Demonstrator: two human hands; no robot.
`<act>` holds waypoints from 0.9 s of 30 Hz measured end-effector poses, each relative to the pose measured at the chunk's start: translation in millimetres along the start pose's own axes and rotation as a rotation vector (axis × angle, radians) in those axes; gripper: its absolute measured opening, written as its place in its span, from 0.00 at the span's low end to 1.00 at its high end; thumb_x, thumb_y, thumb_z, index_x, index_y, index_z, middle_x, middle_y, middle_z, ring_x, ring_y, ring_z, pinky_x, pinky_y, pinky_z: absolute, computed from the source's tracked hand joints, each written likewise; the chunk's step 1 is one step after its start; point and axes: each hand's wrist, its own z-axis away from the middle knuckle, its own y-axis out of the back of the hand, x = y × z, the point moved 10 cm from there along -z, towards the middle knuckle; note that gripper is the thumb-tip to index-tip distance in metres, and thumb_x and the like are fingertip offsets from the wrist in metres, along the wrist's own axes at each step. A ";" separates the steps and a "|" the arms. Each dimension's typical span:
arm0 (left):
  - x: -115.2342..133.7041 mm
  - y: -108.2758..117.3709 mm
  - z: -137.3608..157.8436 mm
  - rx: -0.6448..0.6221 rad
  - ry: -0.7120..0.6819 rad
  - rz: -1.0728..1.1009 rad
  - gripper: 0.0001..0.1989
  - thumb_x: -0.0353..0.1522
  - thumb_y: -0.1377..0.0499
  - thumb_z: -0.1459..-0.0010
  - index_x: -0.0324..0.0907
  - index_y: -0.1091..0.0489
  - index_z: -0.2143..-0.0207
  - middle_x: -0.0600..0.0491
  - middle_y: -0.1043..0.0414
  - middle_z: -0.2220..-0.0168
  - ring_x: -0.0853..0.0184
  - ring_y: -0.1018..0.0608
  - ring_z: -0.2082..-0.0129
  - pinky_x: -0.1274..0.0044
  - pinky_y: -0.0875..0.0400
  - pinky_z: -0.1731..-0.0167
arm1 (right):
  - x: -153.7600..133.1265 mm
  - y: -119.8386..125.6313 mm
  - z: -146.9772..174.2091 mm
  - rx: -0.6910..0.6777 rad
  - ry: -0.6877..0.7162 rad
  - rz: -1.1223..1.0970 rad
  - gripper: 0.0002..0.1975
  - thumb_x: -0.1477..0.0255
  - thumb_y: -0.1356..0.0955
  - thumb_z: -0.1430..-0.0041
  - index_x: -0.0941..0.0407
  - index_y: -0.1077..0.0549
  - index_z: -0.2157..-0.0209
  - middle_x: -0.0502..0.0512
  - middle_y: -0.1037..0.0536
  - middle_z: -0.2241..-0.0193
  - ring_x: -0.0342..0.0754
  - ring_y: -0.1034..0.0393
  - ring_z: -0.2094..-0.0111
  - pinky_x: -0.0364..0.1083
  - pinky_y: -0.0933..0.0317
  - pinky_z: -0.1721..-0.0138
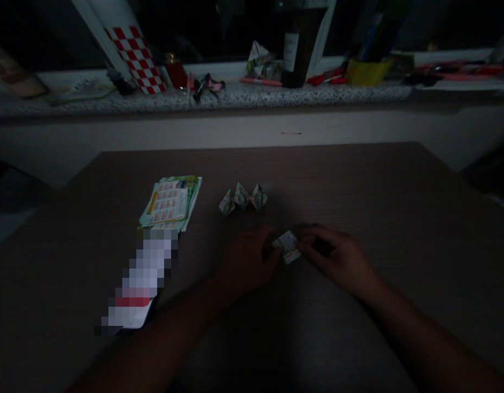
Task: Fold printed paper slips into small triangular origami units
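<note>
Head view: left hand (248, 255) and right hand (345, 257) partly cover 1 printed paper (290, 248).

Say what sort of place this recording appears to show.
Probably a dimly lit room in a home: a wood-grain table stands before a speckled windowsill crowded with odds and ends, among them a red-and-white checked container, with a dark window behind.
</note>
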 end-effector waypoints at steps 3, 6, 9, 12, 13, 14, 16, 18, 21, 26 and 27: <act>3.8 2.2 -0.7 -0.010 -0.089 -0.198 0.15 0.38 0.46 0.41 0.41 0.33 0.54 0.51 0.27 0.68 0.63 0.26 0.68 0.71 0.34 0.65 | -7.4 5.7 -2.1 -0.040 0.127 0.148 0.05 0.72 0.32 0.43 0.54 0.26 0.63 0.55 0.22 0.64 0.51 0.28 0.61 0.51 0.37 0.56; 15.5 5.4 0.0 -0.012 -0.237 -0.235 0.10 0.34 0.46 0.41 0.40 0.31 0.59 0.48 0.27 0.64 0.62 0.27 0.63 0.70 0.33 0.59 | -8.9 8.5 -2.9 -0.071 0.176 0.188 0.06 0.74 0.32 0.42 0.54 0.25 0.62 0.56 0.22 0.63 0.51 0.28 0.59 0.52 0.37 0.55; 30.9 6.4 3.2 -0.028 -0.398 -0.207 0.10 0.30 0.45 0.42 0.39 0.30 0.59 0.47 0.28 0.60 0.62 0.28 0.58 0.69 0.34 0.55 | -13.0 5.7 -1.9 -0.110 0.224 0.200 0.08 0.74 0.32 0.44 0.54 0.25 0.61 0.56 0.22 0.62 0.52 0.29 0.58 0.52 0.37 0.55; 41.4 1.9 6.2 -0.072 -0.503 -0.201 0.11 0.29 0.45 0.42 0.40 0.30 0.56 0.47 0.29 0.56 0.61 0.29 0.55 0.68 0.35 0.52 | -19.1 -0.3 0.5 -0.154 0.278 0.198 0.11 0.75 0.31 0.45 0.53 0.25 0.59 0.57 0.23 0.60 0.53 0.30 0.56 0.53 0.38 0.53; 43.5 -0.4 7.0 -0.087 -0.526 -0.213 0.11 0.30 0.46 0.41 0.40 0.30 0.56 0.47 0.29 0.55 0.61 0.29 0.54 0.68 0.36 0.52 | -20.5 -1.9 1.2 -0.163 0.291 0.200 0.12 0.76 0.31 0.46 0.52 0.26 0.59 0.57 0.23 0.59 0.53 0.30 0.55 0.54 0.38 0.52; 44.9 -2.7 7.5 -0.099 -0.542 -0.230 0.11 0.30 0.47 0.40 0.41 0.30 0.56 0.47 0.29 0.55 0.61 0.29 0.54 0.68 0.36 0.52 | -21.5 -3.5 1.8 -0.171 0.302 0.203 0.12 0.76 0.31 0.46 0.52 0.26 0.58 0.57 0.23 0.59 0.53 0.30 0.54 0.54 0.38 0.52; 45.8 -7.1 8.3 -0.121 -0.560 -0.276 0.11 0.31 0.48 0.38 0.41 0.29 0.56 0.47 0.28 0.55 0.62 0.29 0.55 0.68 0.36 0.53 | -21.7 -6.1 2.6 -0.183 0.314 0.214 0.13 0.75 0.30 0.46 0.52 0.26 0.58 0.57 0.23 0.58 0.54 0.30 0.54 0.55 0.39 0.51; 45.2 -11.9 9.0 -0.150 -0.565 -0.330 0.11 0.32 0.49 0.37 0.41 0.29 0.58 0.47 0.28 0.56 0.62 0.29 0.56 0.69 0.37 0.55 | -20.8 -9.0 3.2 -0.194 0.325 0.238 0.12 0.75 0.30 0.46 0.52 0.26 0.58 0.57 0.23 0.58 0.54 0.30 0.54 0.55 0.39 0.51; 43.7 -16.9 10.0 -0.183 -0.565 -0.398 0.10 0.32 0.48 0.37 0.40 0.29 0.59 0.48 0.28 0.58 0.63 0.29 0.58 0.70 0.37 0.57 | -19.6 -12.7 4.0 -0.209 0.337 0.289 0.11 0.74 0.30 0.45 0.52 0.25 0.59 0.56 0.23 0.58 0.54 0.31 0.54 0.55 0.40 0.51; 43.7 -17.5 10.5 -0.183 -0.560 -0.430 0.09 0.31 0.48 0.37 0.41 0.29 0.60 0.49 0.28 0.59 0.64 0.29 0.59 0.70 0.37 0.58 | -18.8 -14.1 4.2 -0.228 0.321 0.339 0.11 0.74 0.31 0.44 0.52 0.25 0.58 0.57 0.24 0.57 0.54 0.32 0.52 0.56 0.41 0.49; 43.9 -17.6 10.6 -0.183 -0.560 -0.431 0.09 0.31 0.48 0.37 0.41 0.29 0.60 0.49 0.28 0.59 0.64 0.29 0.58 0.70 0.37 0.58 | -19.0 -13.8 4.3 -0.228 0.320 0.341 0.11 0.74 0.31 0.44 0.52 0.25 0.58 0.57 0.24 0.57 0.54 0.32 0.52 0.56 0.41 0.50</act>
